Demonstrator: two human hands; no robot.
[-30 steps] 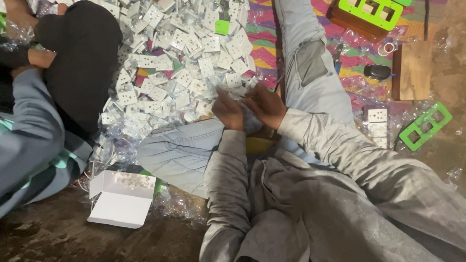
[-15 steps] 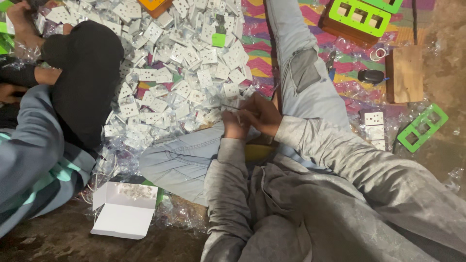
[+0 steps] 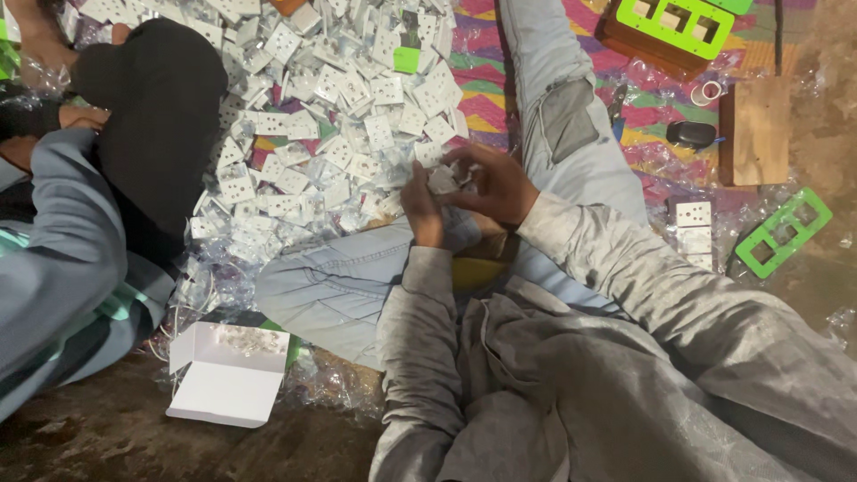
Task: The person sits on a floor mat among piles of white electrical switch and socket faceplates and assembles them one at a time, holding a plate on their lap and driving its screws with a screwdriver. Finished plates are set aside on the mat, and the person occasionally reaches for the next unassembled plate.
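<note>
In the head view, the person sat on the floor with both hands joined over the lap. The left hand [image 3: 420,210] and the right hand [image 3: 500,183] met on a small white socket plate [image 3: 444,178], which was lifted a little above the knee, at the near edge of the big pile of white plates [image 3: 330,116]. The fingers of the right hand were curled around the far side of the plate and clamped on it; the left fingers pressed on the near side, but whether they closed fully on it I could not tell, because the hands covered each other.

To do this step well, I judged that the plate should be kept flat between the two hands, with the thumbs on the edges and not on the face (the small holes must stay visible for checking). A firm but light grip seemed best, since thin plastic may bend or crack.

A second person in a grey sleeve [image 3: 62,241] sat on the left, just beside the pile, and their hands were apart from this work. A white open box [image 3: 223,388] lay near the left knee. On the right, a green frame [image 3: 786,232] lay on the floor, well apart from the hands, and another green frame [image 3: 678,22] rested at the top.
</note>
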